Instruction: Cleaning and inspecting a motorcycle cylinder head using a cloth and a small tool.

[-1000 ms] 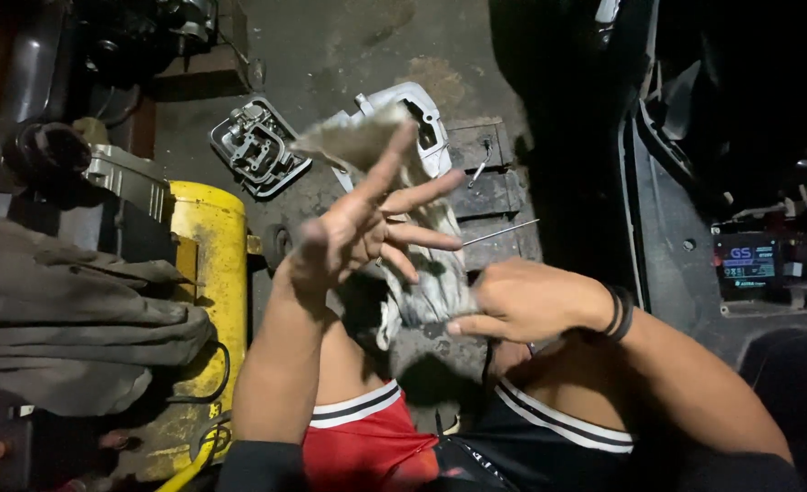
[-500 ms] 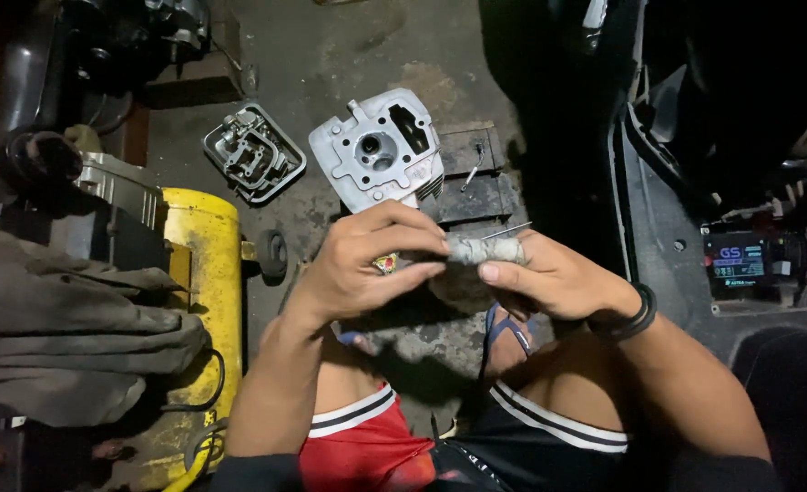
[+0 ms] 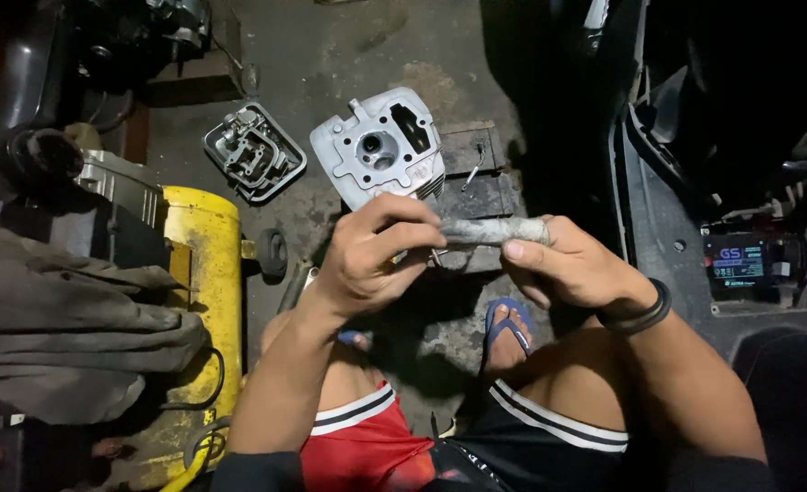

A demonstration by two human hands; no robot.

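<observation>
Fingers (image 3: 413, 239) of the left hand (image 3: 367, 260) are curled and pinched around the near end of a grey, rough-textured rolled tube of cloth or abrasive sheet (image 3: 495, 231), while the right hand (image 3: 572, 269) is closed on the other end, its thumb (image 3: 526, 251) laid flat along the underside. Both hands are shut on this one roll, which is held level between them above the floor, at about 6 o'clock from the cast aluminium cylinder head (image 3: 381, 150). The roll is dull and matt, cylindrical, slightly creased; which material it is cannot be told for certain.

One cylinder head is seen, pale grey metal with a round central bore, a rectangular port and cooling fins on its lower edge. It is rested on two dark, worn wooden blocks (image 3: 476, 173), against which a thin bent metal wire (image 3: 472, 169) is laid. At 10 o'clock from the head, one smaller ribbed metal engine cover (image 3: 253, 152) is laid on the stained concrete floor (image 3: 331, 55).

At 9 o'clock from the hands, one glossy yellow cylindrical tank (image 3: 203, 273) is seen, with crumpled grey-brown fabric (image 3: 66, 328) draped beside it. One black band (image 3: 645, 310) is worn on the right wrist. Two blue rubber sandals (image 3: 508, 323) are worn, though one is mostly hidden. At 3 o'clock, one black box-shaped battery (image 3: 740, 264) is set in a dark plastic housing.
</observation>
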